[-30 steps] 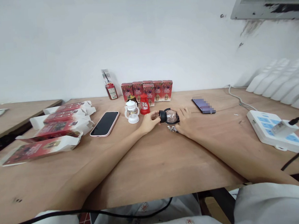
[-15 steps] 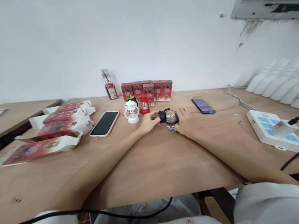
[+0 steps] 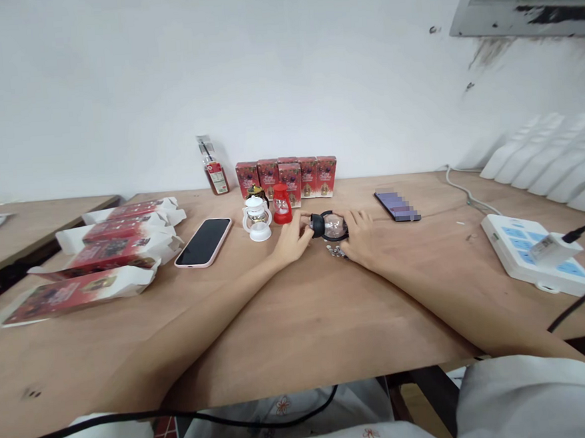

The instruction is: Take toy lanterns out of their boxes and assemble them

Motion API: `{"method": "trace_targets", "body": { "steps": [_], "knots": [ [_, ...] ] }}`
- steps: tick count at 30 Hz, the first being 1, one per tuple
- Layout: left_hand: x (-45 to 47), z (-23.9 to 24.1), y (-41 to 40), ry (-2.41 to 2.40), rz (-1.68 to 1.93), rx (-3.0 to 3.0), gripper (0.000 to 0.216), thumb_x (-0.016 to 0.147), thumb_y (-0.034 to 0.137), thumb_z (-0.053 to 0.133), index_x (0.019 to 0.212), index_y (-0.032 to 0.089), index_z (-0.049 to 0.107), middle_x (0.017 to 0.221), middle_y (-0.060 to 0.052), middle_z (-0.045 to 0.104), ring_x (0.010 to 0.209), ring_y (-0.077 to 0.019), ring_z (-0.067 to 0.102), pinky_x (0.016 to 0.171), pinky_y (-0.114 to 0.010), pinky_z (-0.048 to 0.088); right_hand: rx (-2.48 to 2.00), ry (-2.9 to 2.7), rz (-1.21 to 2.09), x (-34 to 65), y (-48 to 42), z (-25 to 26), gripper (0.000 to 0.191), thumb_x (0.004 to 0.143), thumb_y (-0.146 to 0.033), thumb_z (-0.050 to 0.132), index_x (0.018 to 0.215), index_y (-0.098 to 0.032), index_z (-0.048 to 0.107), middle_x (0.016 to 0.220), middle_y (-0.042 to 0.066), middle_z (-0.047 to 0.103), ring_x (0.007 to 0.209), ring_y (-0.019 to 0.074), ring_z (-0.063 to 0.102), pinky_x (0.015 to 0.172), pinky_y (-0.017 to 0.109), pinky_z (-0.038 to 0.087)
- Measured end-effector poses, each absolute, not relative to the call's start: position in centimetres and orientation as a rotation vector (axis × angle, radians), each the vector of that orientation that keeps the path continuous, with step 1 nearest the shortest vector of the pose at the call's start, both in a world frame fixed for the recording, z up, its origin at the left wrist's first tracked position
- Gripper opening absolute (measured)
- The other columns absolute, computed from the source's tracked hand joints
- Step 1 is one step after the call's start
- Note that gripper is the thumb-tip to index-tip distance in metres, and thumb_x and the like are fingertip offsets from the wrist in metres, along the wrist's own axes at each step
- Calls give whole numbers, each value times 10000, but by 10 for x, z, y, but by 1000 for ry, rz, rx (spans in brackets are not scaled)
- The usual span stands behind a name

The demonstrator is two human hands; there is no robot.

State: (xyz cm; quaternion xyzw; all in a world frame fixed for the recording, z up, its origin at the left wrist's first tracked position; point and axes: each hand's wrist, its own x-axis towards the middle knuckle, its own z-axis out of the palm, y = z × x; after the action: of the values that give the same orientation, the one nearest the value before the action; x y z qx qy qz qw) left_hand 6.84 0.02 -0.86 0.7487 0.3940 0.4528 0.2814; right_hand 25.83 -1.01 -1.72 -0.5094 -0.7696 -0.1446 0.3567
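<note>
Left hand fingers have rolled a little and bunched higher against the end of the lantern since half a second ago, while the right hand has hardly stirred. From where I stand, the lantern lies on its side between the two, black end toward the left hand, clear globe toward the right. The right hand is wrapped on the far end; the left has its fingertips at the black end, though I can't tell whether they pinch it or merely press. Small discs lie just below the grip, near the right thumb; the red lantern and white lantern stand beyond it to the left, with boxes behind. To my mind, work at that black end calls for the right hand to stay firm without squeezing the globe, the left to use its fingertips squarely, and the wrists to keep off the discs lest they scatter. Hard to make out: the face of the black end is turned into the left fingers, the lantern's far tip is covered by the right, and the discs are too small to count.
</note>
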Motion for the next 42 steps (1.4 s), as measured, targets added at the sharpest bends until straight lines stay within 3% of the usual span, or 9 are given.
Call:
{"method": "trace_targets", "body": {
  "steps": [5,10,16,23,29,36,42],
  "knots": [
    [68,-6,-5,1226,1280,2262,249,795,115,401,1031,141,476,711,-16,612,642,-163,597,729,-306,462,-1283,-1984,-366,259,-6,-21,547,592,-103,493,1136,-143,531,1028,124,584,977,306,446,808,420,360],
    [68,-7,-3,1198,1254,2353,249,791,86,398,1015,141,491,723,-21,593,681,-165,581,729,-288,444,-1289,-1989,-359,259,-6,-21,546,593,-105,498,1137,-147,528,1054,124,583,989,311,443,830,434,359],
    [68,-9,2,1191,1332,2372,163,790,64,403,776,158,535,739,-29,597,718,-151,564,727,-263,444,-1331,-1975,-313,259,-6,-20,543,576,-97,488,1114,-148,536,1041,124,591,986,307,459,843,441,379],
    [70,-13,5,1044,1387,2407,240,833,110,422,993,127,600,873,-61,631,771,-147,591,742,-267,471,-1316,-1633,11,264,5,-24,534,531,-70,422,1050,-172,493,1049,109,581,986,272,507,872,443,412],
    [102,-14,-2,814,1035,2732,317,859,164,446,1161,126,533,1105,-121,597,1038,-210,573,922,-346,446,-1252,-1225,317,268,14,-24,388,588,-141,438,972,-190,436,926,65,572,849,214,532,806,397,452],
    [139,-13,-7,937,650,2849,136,834,192,510,916,124,595,999,-129,608,904,-244,603,788,-362,503,-1196,-1190,330,265,12,-22,353,541,-154,435,889,-210,413,859,32,548,790,189,504,785,379,444],
    [139,-12,-6,1045,600,2829,153,854,172,480,892,117,617,1001,-140,614,905,-256,611,776,-374,504,-1207,-1165,377,264,10,-19,335,533,-160,453,861,-213,408,836,23,545,760,180,495,765,359,437]
  ]
}}
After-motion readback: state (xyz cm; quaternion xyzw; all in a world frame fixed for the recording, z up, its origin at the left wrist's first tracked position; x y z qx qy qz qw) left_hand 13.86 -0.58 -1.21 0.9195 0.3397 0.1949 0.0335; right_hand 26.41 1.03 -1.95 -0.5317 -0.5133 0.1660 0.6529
